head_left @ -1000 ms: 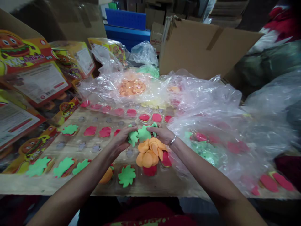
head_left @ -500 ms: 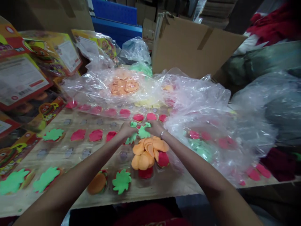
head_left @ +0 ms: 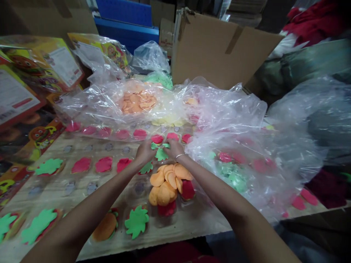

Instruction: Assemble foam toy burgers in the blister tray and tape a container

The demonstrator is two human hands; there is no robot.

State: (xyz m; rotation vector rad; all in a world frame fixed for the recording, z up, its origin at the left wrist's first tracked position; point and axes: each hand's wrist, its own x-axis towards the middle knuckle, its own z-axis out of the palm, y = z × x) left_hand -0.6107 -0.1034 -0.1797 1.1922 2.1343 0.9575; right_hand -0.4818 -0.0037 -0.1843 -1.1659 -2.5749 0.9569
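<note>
My left hand [head_left: 145, 150] and my right hand [head_left: 174, 149] are close together over the middle of the table. Both hands have fingers pinched at green leaf-shaped pieces. One small green edge [head_left: 154, 145] shows at the left fingertips, and a green leaf-shaped piece [head_left: 161, 154] hangs below the right fingertips. Just under my left wrist another green leaf [head_left: 146, 168] lies on the clear plastic tray. A pile of orange rounds [head_left: 167, 180] sits nearer to me, partly over red pieces [head_left: 188, 190]. Beyond my fingers is a row of red pieces [head_left: 157, 139].
Clear plastic bags with orange rounds [head_left: 138, 102] and green pieces [head_left: 233, 177] cover the back and right. A cardboard box [head_left: 219, 51] stands behind them. Printed packages [head_left: 41, 65] stack at the left. In front lie a green leaf [head_left: 136, 221] and an orange-topped stack [head_left: 105, 226].
The scene has shifted slightly left in view. My left hand has moved clear of the green leaf under it, which now shows more plainly. Both hands stay close together at the green pieces.
</note>
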